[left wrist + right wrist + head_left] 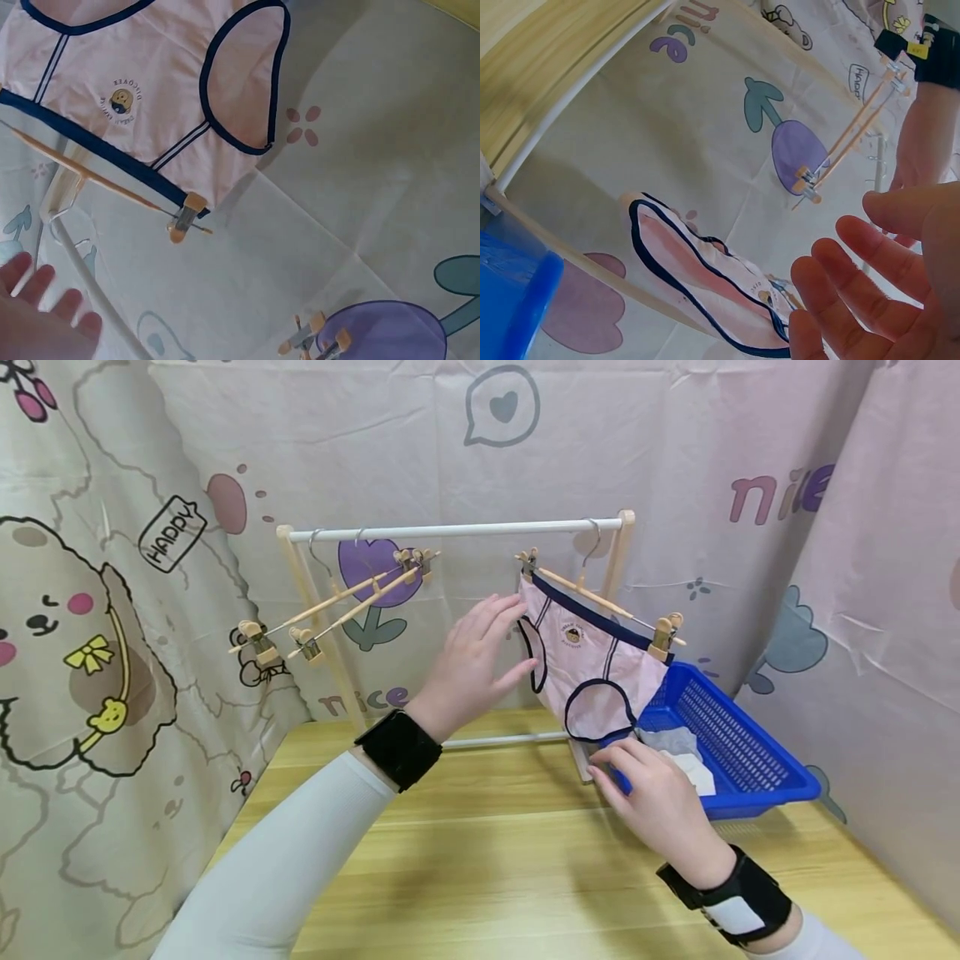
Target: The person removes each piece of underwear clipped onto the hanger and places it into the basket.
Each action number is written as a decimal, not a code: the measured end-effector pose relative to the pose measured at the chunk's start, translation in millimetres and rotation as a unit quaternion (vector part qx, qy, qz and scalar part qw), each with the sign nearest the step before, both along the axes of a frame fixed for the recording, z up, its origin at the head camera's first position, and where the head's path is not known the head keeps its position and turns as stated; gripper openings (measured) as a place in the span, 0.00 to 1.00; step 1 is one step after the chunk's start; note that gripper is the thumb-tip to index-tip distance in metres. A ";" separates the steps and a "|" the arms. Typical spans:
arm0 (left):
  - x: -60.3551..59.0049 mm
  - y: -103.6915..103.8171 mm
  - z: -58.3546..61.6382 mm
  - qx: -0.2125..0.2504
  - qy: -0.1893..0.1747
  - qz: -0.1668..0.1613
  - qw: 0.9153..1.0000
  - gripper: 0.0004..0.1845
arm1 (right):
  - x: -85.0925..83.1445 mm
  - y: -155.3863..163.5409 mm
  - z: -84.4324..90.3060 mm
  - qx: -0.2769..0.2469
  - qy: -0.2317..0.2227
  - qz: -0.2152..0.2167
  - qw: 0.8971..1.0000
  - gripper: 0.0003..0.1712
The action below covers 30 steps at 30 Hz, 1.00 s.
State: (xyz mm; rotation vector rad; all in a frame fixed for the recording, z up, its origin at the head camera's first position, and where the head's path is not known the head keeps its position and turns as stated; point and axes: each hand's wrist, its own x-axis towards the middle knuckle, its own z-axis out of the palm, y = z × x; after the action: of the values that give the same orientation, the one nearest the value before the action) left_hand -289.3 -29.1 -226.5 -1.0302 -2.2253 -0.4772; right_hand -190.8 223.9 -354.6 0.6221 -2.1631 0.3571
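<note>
Homelike corner with cartoon-print curtains (480, 477)

Rack (457, 530) and basket (738, 735) on table (480, 877)

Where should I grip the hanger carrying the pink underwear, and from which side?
Probably mid-bar on the hanger, just below its metal hook, reaching in from the front: that stretch of wood is uncovered, while clips at both ends pinch the waistband of the pink underwear.
</note>
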 end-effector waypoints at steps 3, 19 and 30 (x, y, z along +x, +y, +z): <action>-3.8 7.7 0.8 -0.031 0.006 -0.021 0.999 0.37 | 0.0 0.5 -1.4 -0.001 0.002 0.000 1.000 0.11; -6.4 40.4 12.8 -0.093 -0.019 -0.080 0.992 0.38 | 2.3 1.1 -4.6 0.005 -0.019 -0.002 1.000 0.12; -6.0 69.3 16.4 -0.101 -0.023 -0.104 0.989 0.40 | 3.3 3.6 -6.2 0.006 -0.010 0.010 1.000 0.13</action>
State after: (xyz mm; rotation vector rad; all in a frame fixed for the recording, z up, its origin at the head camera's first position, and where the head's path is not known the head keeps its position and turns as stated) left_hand -295.2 40.2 -210.1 -1.3782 -2.2516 -0.3728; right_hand -187.5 227.5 -360.8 0.6501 -2.1806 0.3632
